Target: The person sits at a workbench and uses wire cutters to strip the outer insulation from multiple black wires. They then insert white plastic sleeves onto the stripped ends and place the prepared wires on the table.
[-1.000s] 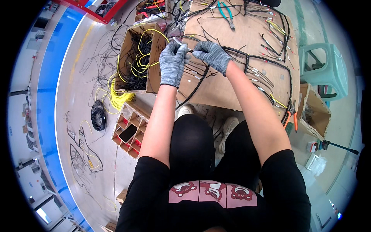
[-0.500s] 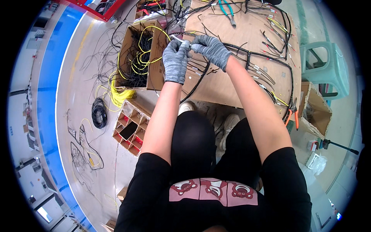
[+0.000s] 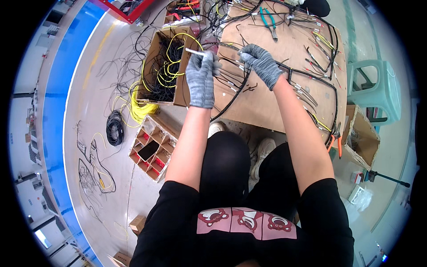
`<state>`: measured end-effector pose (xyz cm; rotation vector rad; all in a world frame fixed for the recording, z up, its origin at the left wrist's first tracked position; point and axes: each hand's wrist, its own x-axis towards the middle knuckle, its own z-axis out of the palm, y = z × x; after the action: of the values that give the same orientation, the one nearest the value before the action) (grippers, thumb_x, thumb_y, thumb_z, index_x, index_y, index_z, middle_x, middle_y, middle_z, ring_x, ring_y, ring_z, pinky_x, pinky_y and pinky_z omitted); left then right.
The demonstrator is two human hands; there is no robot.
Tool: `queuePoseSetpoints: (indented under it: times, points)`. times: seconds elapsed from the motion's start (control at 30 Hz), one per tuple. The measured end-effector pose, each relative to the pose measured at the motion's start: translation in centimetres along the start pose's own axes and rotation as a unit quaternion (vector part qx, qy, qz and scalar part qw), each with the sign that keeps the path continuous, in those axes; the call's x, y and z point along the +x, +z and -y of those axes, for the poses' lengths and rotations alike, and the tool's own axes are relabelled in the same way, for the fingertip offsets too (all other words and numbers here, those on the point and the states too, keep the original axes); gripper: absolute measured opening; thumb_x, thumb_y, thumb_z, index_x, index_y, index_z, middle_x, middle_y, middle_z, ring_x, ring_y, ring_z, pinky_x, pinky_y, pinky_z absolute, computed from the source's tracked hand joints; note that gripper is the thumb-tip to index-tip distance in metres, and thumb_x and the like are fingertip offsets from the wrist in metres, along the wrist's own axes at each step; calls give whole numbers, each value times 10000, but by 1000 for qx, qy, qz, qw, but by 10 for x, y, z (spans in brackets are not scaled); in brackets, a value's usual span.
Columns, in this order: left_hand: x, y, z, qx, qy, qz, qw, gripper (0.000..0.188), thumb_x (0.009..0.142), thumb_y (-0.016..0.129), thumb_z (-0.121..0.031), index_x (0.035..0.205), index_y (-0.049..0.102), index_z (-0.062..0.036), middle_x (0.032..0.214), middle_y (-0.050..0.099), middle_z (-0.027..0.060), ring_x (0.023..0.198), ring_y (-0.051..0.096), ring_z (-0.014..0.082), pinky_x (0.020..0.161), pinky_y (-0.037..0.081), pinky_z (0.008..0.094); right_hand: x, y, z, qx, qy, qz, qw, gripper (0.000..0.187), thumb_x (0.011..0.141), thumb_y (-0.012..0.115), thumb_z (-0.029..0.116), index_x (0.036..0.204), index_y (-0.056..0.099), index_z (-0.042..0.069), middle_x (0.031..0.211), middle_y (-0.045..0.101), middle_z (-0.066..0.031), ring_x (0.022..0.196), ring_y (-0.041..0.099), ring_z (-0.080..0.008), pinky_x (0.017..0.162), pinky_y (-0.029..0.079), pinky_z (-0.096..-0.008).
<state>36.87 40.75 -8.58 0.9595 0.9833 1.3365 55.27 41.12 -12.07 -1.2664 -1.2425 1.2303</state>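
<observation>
My left hand (image 3: 200,82), in a grey knitted glove, is closed around a thin white stick-like piece (image 3: 194,52) that juts out to the left past the thumb. My right hand (image 3: 263,66), gloved alike, has thumb and fingers pinched together over the board, apart from the left hand. Whatever lies between its fingertips is too small to make out. Under and around both hands runs a black wire harness (image 3: 240,89) with several loose wire ends, laid on a wooden board (image 3: 267,109).
Teal-handled pliers (image 3: 268,20) lie on the board's far part; orange-handled pliers (image 3: 336,141) sit at its right edge. To the left stand a cardboard box of wires (image 3: 153,66) and a divided box (image 3: 153,149). A green plastic stool (image 3: 378,89) stands right.
My hands have moved apart, the right one shifting right. The white piece now points left from my left hand. The whole view has shifted slightly.
</observation>
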Motion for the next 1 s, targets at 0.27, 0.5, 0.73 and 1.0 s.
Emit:
queuePoseSetpoints:
  times: [0.27, 0.5, 0.73, 1.0]
  points:
    - [-40, -19, 35, 71, -174, 96, 977, 202, 897, 521, -158, 987, 554, 20, 931, 613, 87, 778, 607, 129, 641, 510, 227, 4, 13, -14, -97, -39, 25, 994, 153, 823, 584, 116, 934, 615, 16, 853, 621, -44, 767, 540, -112, 743, 451, -250]
    - [-27, -21, 40, 81, -137, 88, 983, 276, 895, 521, -136, 1123, 532, 20, 874, 607, 50, 755, 586, 98, 658, 490, 204, 7, 13, -27, -160, -48, 56, 984, 147, 799, 582, 92, 925, 608, 20, 866, 632, -95, 781, 586, -171, 745, 466, -288]
    - [2, -9, 34, -29, -49, 61, 996, 306, 874, 566, -168, 1096, 542, 42, 873, 623, 74, 737, 587, 100, 657, 486, 196, 5, 13, -23, -130, -53, 68, 988, 155, 781, 601, 79, 925, 607, 25, 867, 634, -89, 787, 586, -168, 741, 468, -282]
    - [-3, -4, 46, -202, -103, 94, 969, 179, 874, 550, -134, 973, 549, 15, 948, 605, 130, 858, 613, 196, 786, 523, 271, 6, 14, -21, -98, -9, 58, 993, 121, 769, 617, 76, 864, 566, 23, 783, 599, -60, 752, 560, -148, 702, 468, -272]
